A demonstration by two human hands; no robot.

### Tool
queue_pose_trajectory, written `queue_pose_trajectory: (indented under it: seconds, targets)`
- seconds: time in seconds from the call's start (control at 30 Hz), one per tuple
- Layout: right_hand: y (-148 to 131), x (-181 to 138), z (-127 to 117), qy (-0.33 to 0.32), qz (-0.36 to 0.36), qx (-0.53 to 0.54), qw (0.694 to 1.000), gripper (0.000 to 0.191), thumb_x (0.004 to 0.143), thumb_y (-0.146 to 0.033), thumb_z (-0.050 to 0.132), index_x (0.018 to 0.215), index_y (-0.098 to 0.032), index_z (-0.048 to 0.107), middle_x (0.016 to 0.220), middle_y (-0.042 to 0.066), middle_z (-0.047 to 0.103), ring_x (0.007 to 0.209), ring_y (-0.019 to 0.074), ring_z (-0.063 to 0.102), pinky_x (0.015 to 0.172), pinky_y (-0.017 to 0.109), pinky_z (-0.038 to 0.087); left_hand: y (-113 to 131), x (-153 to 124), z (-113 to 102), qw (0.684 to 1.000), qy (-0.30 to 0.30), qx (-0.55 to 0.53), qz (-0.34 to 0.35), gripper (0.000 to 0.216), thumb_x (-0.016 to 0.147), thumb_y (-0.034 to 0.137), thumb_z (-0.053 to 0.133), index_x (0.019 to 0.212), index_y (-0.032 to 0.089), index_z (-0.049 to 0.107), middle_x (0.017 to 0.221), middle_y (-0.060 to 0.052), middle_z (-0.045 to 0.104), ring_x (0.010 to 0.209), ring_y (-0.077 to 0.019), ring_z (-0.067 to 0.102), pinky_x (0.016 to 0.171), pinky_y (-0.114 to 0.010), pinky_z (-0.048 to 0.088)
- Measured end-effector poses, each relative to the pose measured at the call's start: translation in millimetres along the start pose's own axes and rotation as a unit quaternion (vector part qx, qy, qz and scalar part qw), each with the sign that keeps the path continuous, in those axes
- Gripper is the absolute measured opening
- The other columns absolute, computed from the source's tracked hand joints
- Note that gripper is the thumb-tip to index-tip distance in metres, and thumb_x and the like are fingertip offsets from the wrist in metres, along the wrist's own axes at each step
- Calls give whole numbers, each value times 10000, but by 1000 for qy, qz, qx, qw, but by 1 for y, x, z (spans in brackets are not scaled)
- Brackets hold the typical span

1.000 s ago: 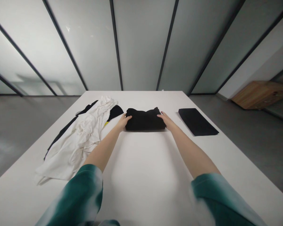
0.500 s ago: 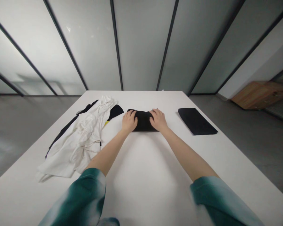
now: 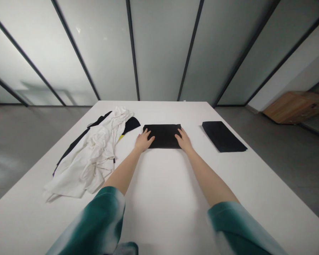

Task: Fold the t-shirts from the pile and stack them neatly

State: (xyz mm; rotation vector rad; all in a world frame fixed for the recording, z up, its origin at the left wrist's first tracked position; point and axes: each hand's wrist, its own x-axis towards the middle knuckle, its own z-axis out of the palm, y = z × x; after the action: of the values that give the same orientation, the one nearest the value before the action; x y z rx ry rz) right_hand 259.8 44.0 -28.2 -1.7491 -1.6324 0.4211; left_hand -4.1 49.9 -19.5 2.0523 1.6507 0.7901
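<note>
A black cloth (image 3: 164, 136), folded into a flat rectangle, lies across the middle of the white table. Its garment kind does not show. My left hand (image 3: 144, 140) rests on its left end with the fingers spread. At the right end, my right hand (image 3: 184, 140) touches the edge, fingers also apart. Neither hand grips the fabric. Further right lies a second folded black cloth (image 3: 223, 136), neat and flat. To the left is a loose heap with a crumpled white garment (image 3: 95, 152) on top and dark fabric (image 3: 131, 125) showing from beneath.
The white table (image 3: 164, 198) reaches from my body toward frosted glass panels (image 3: 161, 49) with dark frames. A wooden cabinet (image 3: 295, 108) stands on the grey floor at the far right.
Both hands have moved apart toward the ends of the middle black cloth. Its far edge, wavy before, now lies straight and flat.
</note>
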Motion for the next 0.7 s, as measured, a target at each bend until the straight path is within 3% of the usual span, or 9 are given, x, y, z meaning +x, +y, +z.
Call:
queue_pose_trajectory:
  seconds: [0.1, 0.2, 0.3, 0.47, 0.6, 0.7]
  targets:
    - [7, -7, -2, 110, 59, 75, 989, 576, 903, -426, 416, 1388, -124, 489, 1420, 179, 535, 1308, 247, 498, 1095, 415, 375, -5, -5, -3, 992, 85, -91, -10, 444, 929, 415, 492, 1291, 184, 603, 1444, -128, 539, 1332, -279, 495, 1122, -431, 364]
    - [8, -12, -7, 135, 99, 109, 980, 554, 899, -447, 388, 1314, -115, 544, 1260, 180, 646, 1181, 249, 589, 1029, 397, 427, -13, -5, -8, 969, 161, -163, -92, 379, 944, 350, 418, 1190, 162, 637, 1232, -126, 676, 1184, -262, 598, 1043, -420, 435]
    - [3, -15, -13, 118, 119, 40, 985, 528, 912, -462, 381, 1242, -127, 618, 1172, 172, 690, 1151, 287, 599, 1034, 450, 407, -18, -6, -11, 956, 158, -206, -133, 339, 931, 326, 413, 1100, 156, 653, 1128, -115, 704, 1095, -251, 630, 978, -407, 474]
    - [-9, -22, -19, 26, 90, -144, 985, 522, 919, -521, 442, 1090, -116, 725, 1130, 238, 671, 1171, 408, 543, 1012, 587, 356, -21, -18, -10, 956, 151, -220, -119, 338, 907, 381, 461, 1080, 157, 645, 1074, -107, 697, 949, -226, 660, 855, -366, 525]
    - [-13, -22, -20, -17, 104, -172, 979, 546, 905, -534, 460, 1115, -97, 712, 1157, 250, 638, 1167, 424, 541, 994, 587, 375, -23, -21, -8, 958, 165, -206, -108, 310, 892, 389, 477, 1015, 166, 654, 1012, -96, 696, 924, -222, 659, 812, -345, 528]
    - [-13, -18, -20, -22, 121, -161, 979, 453, 869, -493, 504, 1079, -149, 710, 1131, 207, 661, 1157, 400, 558, 990, 570, 402, -24, -19, -7, 960, 162, -200, -109, 291, 888, 392, 483, 991, 181, 654, 1002, -87, 696, 914, -220, 656, 805, -343, 524]
